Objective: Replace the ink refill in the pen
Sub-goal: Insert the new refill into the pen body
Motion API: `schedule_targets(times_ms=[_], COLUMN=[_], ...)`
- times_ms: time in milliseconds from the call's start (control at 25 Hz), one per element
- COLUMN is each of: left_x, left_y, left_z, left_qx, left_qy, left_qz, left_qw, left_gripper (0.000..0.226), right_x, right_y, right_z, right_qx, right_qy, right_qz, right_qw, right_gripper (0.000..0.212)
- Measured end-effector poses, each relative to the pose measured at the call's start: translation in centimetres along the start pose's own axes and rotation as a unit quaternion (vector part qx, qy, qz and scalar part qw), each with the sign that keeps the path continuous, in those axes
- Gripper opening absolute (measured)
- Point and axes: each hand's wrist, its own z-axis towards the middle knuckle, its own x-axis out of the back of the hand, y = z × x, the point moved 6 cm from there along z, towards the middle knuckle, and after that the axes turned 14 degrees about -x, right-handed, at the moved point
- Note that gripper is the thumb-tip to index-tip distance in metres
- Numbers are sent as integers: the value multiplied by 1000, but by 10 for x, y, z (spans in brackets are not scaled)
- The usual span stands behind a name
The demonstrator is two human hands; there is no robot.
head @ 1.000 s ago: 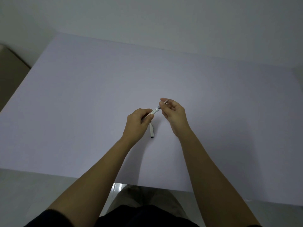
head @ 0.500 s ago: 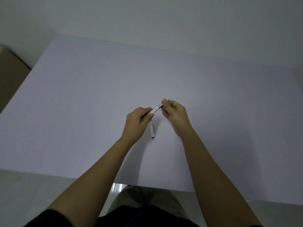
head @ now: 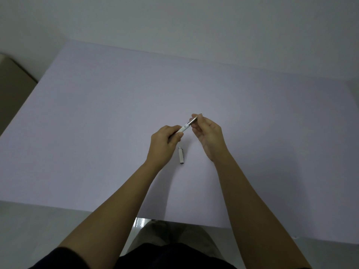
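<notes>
A white pen (head: 184, 128) with a silver metal tip section is held above the table between both hands. My left hand (head: 165, 141) is closed around the barrel's lower end. My right hand (head: 208, 133) pinches the silver tip section with thumb and forefinger. The pen slants up to the right. The white pen cap (head: 181, 155) lies on the table just below the hands, between my wrists. No loose refill shows; the inside of the pen is hidden.
The pale lilac table (head: 97, 123) spreads wide around the hands, its near edge by my lap. A beige box or cabinet (head: 11, 84) stands off the left side. A grey wall rises behind the table's far edge.
My right-hand fingers have shifted on the silver tip section, as if turning it. Both hands and the cap stay in nearly the same place.
</notes>
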Motion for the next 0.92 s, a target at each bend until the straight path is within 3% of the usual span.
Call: schedule_targets(times_ms=[320,400,520,640,800,920], left_x=[1,0,0,2,2,2], left_y=[0,1,3,5,8,10], left_z=[0,-1,0,1,1,2], left_qx=[-4,-6,-6,-8,-11,-13], left_qy=[-7,-10,-13,-10,-11,-7], left_qz=[-6,-8,-8,-5,-8,-7], left_qw=[1000,1000,1000,1000,1000,1000], left_gripper=[13,12,12,13,14,14], right_x=[5,5,3,2,3,3], right_y=[-3,-4,-3,-4,-8,-6], right_z=[-1,0,1,-2,-5,-4], right_qx=[1,-3,-9,0,16,21], right_qy=[37,51,27,11,51,20], right_qz=[-20,-34,-15,-12,-33,-4], right_qw=[999,998,999,1000,998,1000], right_gripper=[6,12,4,13,18,12])
